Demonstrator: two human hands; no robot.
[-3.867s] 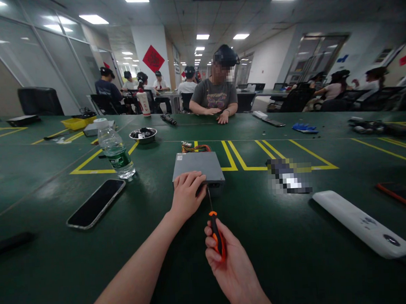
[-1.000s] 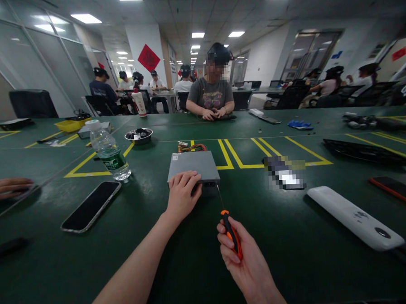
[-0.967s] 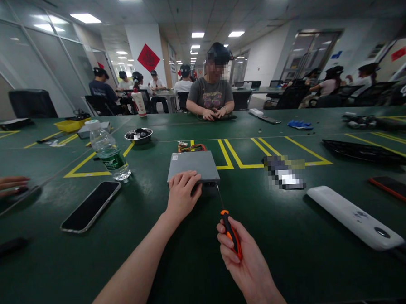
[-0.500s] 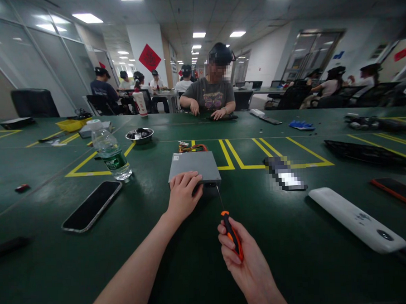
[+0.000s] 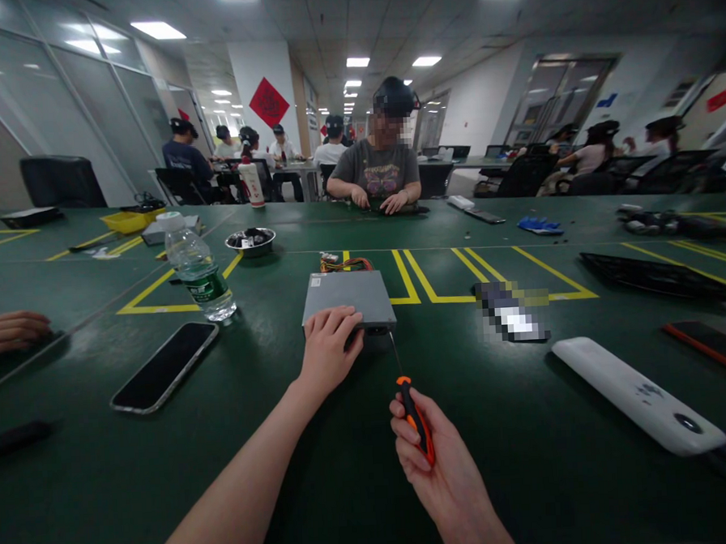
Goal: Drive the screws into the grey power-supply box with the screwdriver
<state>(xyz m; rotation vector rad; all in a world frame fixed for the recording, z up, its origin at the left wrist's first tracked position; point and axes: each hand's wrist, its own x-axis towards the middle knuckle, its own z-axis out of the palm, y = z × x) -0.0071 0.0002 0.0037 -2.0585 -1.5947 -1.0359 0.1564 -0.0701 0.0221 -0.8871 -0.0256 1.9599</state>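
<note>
A grey metal computer power supply (image 5: 347, 293) lies flat on the green table, a bundle of coloured wires (image 5: 350, 264) behind it. My left hand (image 5: 331, 339) grips its near left part, fingers over the top edge and thumb down by the front face. In my right hand (image 5: 430, 447) is a screwdriver (image 5: 414, 415) with an orange and black handle, fingers wrapped round it. Its thin shaft points up and away, with the tip at the right end of the supply's front face. Whether the tip sits in a screw is too small to tell.
Left of the supply are a water bottle (image 5: 197, 268), a phone (image 5: 166, 367) and a metal bowl (image 5: 250, 241) of small parts. Another person's hand (image 5: 10, 331) reaches in at the left edge. To the right lies a long white device (image 5: 637, 393). A co-worker (image 5: 381, 161) sits opposite.
Another person's hand has come in at the left edge, where a small red object lay. The co-worker's hands opposite have shifted slightly. My hands, the screwdriver and the power supply have hardly moved.
</note>
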